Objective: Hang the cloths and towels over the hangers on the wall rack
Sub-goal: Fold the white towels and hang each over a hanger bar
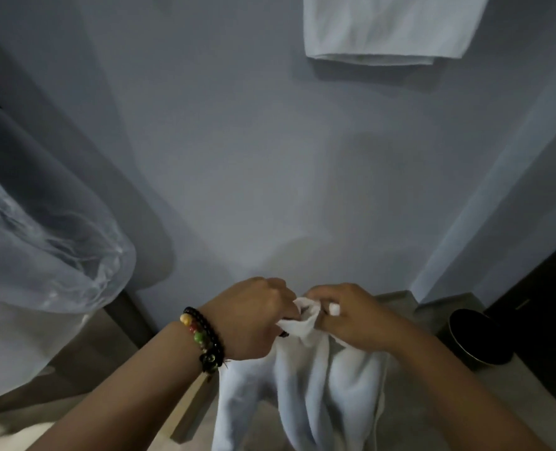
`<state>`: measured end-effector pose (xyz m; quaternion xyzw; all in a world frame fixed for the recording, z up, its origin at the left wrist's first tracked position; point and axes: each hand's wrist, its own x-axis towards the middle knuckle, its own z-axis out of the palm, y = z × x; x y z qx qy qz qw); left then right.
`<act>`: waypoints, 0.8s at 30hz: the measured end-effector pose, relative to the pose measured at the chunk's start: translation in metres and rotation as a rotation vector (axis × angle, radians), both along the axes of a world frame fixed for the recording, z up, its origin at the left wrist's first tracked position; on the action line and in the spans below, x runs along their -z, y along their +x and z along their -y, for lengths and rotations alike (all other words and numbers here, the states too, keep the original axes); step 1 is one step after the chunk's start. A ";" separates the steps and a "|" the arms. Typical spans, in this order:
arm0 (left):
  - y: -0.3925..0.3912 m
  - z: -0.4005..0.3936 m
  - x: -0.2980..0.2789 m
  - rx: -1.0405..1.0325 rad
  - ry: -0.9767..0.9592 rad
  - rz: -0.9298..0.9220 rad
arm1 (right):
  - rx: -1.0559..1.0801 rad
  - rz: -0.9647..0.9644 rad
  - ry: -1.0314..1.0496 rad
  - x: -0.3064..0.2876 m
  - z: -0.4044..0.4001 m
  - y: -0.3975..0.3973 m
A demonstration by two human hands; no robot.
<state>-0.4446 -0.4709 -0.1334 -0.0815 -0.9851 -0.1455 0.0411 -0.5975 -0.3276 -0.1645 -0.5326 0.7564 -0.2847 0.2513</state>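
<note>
Beaded bracelet, dark round container, sheer curtain

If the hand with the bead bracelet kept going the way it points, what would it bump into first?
Probably the right hand. The left hand points across toward it, and both grip the top of the same white towel, nearly touching. Depth is hard to judge from this one view.

Bare forearms, no sleeves. Left wrist wrapped in black beaded bracelets, one strung with yellow, red and green beads. Right wrist unadorned.
</note>
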 end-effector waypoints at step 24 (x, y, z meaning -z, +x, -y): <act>-0.009 0.098 0.020 -0.662 1.250 -0.532 | 0.062 0.171 -0.196 -0.019 0.109 -0.039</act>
